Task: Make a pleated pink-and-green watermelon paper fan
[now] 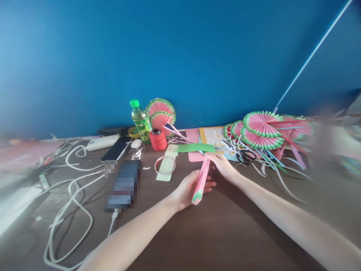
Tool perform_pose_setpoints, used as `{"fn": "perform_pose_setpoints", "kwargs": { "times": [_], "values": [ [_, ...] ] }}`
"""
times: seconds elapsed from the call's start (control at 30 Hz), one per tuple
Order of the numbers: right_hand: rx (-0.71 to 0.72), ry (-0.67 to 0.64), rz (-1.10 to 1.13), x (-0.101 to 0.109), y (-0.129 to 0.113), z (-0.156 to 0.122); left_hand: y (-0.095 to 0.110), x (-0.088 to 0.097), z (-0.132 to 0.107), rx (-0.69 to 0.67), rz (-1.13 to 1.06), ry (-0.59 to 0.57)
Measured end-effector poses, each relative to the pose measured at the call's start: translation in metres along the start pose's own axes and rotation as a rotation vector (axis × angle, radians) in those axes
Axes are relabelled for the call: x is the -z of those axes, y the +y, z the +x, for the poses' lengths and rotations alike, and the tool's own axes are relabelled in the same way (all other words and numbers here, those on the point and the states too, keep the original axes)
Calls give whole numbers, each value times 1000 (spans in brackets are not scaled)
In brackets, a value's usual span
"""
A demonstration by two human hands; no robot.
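I see my two hands meeting over the middle of the brown desk around a pleated paper strip, pink with a green end, folded up tight like a closed accordion. My left hand wraps the near, green-tipped end, fingers curled round it, while my right hand pinches the far end between thumb and fingers; held at both ends like that, the folds stay pressed together instead of springing open, I judge. The strip runs slantwise, its near end lifted just off the wood. Just beyond it lie a loose green paper strip and a pink sheet, and to the left a clear tape ring rests on a pale slip. Further left a phone sits plugged into a white cable that loops across the near left. Against the blue wall stand a green bottle, a red thread spool and opened paper fans. To the right a heap of finished fans and black scissors crowd close to my right wrist, with trimmings scattered about.
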State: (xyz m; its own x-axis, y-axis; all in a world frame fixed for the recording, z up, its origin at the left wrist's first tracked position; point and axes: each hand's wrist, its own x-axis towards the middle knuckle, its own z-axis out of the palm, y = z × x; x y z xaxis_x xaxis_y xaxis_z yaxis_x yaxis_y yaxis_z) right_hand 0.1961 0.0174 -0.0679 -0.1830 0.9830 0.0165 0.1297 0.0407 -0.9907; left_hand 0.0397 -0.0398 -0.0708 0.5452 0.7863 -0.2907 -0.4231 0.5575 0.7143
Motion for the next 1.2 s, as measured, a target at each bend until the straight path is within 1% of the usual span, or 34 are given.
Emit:
{"fn": "perform_pose_setpoints", "kwargs": {
  "times": [0.07, 0.17, 0.23, 0.3, 0.37, 0.4, 0.43, 0.47, 0.53, 0.57, 0.63, 0.7, 0.8, 0.87, 0.9, 0.97, 1.07, 1.13, 1.2],
  "values": [
    [-19, -26, -28, 10, -5, 4, -5, 0, -1, -202, 79, 82],
    [-37, -36, -54, 24, -10, 9, -6, 5, -4, -507, 379, 200],
    [-63, -65, -65, 32, -12, 12, -1, 9, -5, -648, 565, 324],
    [-93, -155, -128, 40, -16, 17, 5, 12, -5, -724, 653, 445],
    [-80, -322, -279, 45, -22, 24, 11, 15, -2, -740, 666, 530],
    [-44, -421, -377, 46, -26, 28, 12, 16, 0, -729, 665, 550],
    [-8, -517, -475, 45, -31, 34, 13, 17, 1, -711, 670, 554],
    [24, -550, -572, 43, -37, 39, 13, 17, 3, -690, 684, 540],
    [101, -487, -715, 31, -49, 51, 12, 18, 5, -650, 724, 478],
    [155, -460, -753, 22, -54, 56, 11, 18, 6, -634, 739, 449],
    [227, -369, -768, -4, -62, 66, 10, 18, 7, -616, 737, 429],
    [267, -321, -769, -34, -65, 75, 9, 19, 7, -617, 705, 449],
    [241, -293, -805, -78, -57, 89, 10, 20, 8, -628, 626, 501],
    [213, -244, -841, -99, -47, 96, 10, 21, 8, -630, 576, 531],
    [208, -227, -857, -107, -41, 99, 10, 21, 8, -633, 558, 538],
    [217, -213, -877, -115, -33, 102, 11, 21, 8, -643, 542, 534],
    [244, -212, -889, -115, -32, 103, 10, 20, 8, -646, 559, 531],
    [287, -230, -879, -111, -42, 103, 9, 19, 8, -641, 569, 542],
    [361, -268, -858, -109, -57, 105, 8, 19, 9, -646, 562, 552]
  ]
}}
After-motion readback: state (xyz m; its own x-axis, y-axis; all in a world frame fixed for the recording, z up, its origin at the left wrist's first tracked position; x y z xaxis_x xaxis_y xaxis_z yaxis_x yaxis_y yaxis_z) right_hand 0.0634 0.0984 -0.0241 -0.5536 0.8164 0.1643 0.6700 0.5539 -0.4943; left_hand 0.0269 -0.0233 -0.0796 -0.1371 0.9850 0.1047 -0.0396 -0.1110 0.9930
